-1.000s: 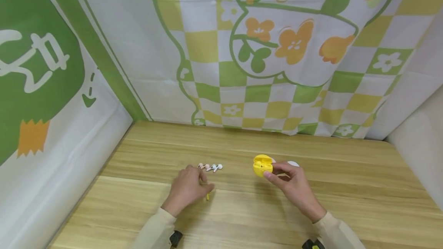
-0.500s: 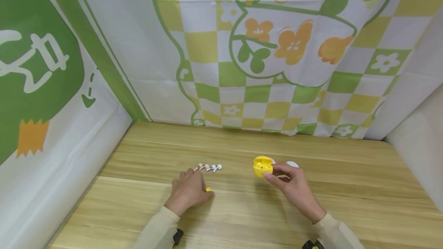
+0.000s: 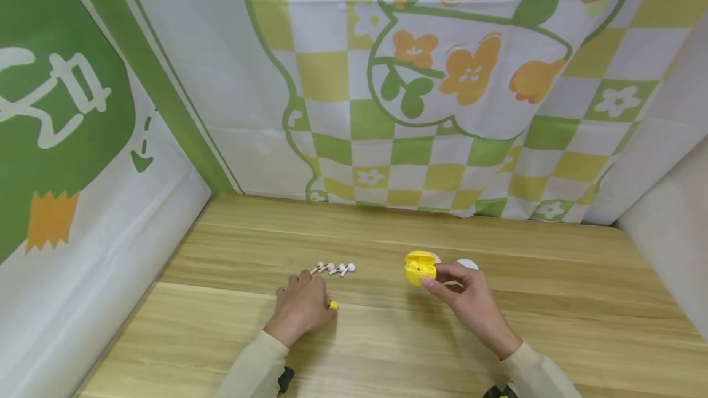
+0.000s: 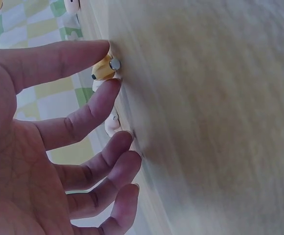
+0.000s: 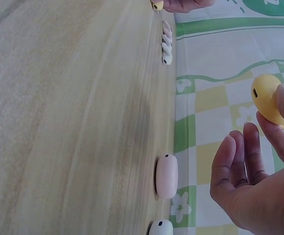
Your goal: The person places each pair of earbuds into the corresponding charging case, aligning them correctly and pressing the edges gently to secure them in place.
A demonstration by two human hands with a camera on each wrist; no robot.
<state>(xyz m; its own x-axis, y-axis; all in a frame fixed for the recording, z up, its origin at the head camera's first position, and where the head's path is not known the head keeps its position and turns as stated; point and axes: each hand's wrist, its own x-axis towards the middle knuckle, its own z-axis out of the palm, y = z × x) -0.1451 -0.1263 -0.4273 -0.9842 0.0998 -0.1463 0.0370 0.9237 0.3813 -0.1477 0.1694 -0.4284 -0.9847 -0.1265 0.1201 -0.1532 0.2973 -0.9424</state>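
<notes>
Between the thumb and forefinger of my left hand (image 3: 301,304) is a yellow earbud (image 4: 102,69), pinched low over the table; only its yellow head shows in the head view. The other left fingers are loosely bent in the left wrist view. My right hand (image 3: 474,301) holds a round yellow earbud case (image 3: 420,269) up above the table by its side, thumb in front. Its lid is raised and its inside faces me, with a yellow earbud seated in it. In the right wrist view, the case's underside (image 5: 266,100) shows a dark port.
Pink earbuds (image 3: 319,266) and white earbuds (image 3: 350,269) lie in a row beyond my left hand. Behind my right hand, a pink case (image 5: 167,176) and a white case (image 5: 161,228) rest on the wooden table (image 3: 376,349). A patterned cloth (image 3: 370,121) hangs along the back edge.
My left hand has drawn back slightly toward me and closed its thumb and forefinger around the yellow earbud, whose head now shows beside the thumb. The right hand holds the case almost still.
</notes>
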